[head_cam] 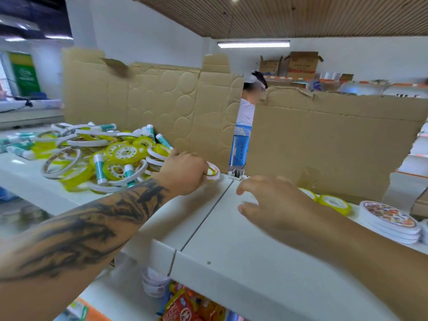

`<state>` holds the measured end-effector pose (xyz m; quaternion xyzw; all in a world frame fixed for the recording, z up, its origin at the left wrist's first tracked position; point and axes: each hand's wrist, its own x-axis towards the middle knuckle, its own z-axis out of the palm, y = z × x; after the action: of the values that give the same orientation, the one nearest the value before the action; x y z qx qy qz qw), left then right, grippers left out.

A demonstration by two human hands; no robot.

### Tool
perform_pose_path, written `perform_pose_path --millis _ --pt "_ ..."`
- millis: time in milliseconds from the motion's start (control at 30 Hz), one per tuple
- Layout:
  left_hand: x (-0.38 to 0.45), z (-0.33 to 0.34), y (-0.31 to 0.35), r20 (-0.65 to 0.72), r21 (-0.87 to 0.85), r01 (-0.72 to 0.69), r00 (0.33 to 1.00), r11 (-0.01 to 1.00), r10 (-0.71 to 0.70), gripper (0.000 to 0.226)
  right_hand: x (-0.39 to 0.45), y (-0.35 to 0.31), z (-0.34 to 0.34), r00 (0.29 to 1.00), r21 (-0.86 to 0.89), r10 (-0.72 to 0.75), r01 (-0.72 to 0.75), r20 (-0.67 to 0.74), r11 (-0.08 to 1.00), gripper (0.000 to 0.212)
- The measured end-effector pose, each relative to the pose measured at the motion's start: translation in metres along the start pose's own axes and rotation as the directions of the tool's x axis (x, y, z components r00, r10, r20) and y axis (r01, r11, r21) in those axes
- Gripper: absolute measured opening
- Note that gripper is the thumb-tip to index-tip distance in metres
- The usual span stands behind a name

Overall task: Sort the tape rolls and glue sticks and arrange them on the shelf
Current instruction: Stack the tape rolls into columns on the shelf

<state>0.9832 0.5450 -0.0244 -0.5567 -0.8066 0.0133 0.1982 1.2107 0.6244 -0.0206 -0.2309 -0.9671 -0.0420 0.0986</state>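
Right now: two yellow tape rolls (333, 203) behind slack right hand (275, 205); left hand (185, 173) pinching white tape roll (213, 171); cardboard (324, 144) behind.

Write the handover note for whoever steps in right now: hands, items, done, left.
Left hand: grip closed on a thin white tape roll at the pile's right edge.
Right hand: open, holding nothing, above the shelf.
Done: yellow tape rolls and a stack of flat white rolls sit at right.
Left: the mixed pile of tape rolls and glue sticks at left.

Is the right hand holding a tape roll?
No, the right hand hovers open above the white shelf; only the left hand grips a tape roll.
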Motion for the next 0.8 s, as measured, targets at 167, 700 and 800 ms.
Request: perform_pose_path --millis 167,700,800 --pt "-0.017 -0.021 0.014 -0.137 -0.195 -0.113 0.987 0.974 0.087 0.017 -0.016 0.018 -0.02 0.995 0.052 0.088 -0.085 -0.052 0.995 0.036" --pt "-0.027 -0.071 0.16 -0.431 -0.579 -0.566 0.824 0.587 0.369 0.015 -0.135 0.103 -0.041 0.916 0.394 0.277 -0.149 -0.291 0.907 0.012" --pt "-0.018 -0.073 0.189 -0.434 -0.596 -0.597 0.802 0.538 0.409 0.016 -0.159 0.12 -0.045 0.906 0.401 0.331 -0.21 -0.262 0.892 0.011"
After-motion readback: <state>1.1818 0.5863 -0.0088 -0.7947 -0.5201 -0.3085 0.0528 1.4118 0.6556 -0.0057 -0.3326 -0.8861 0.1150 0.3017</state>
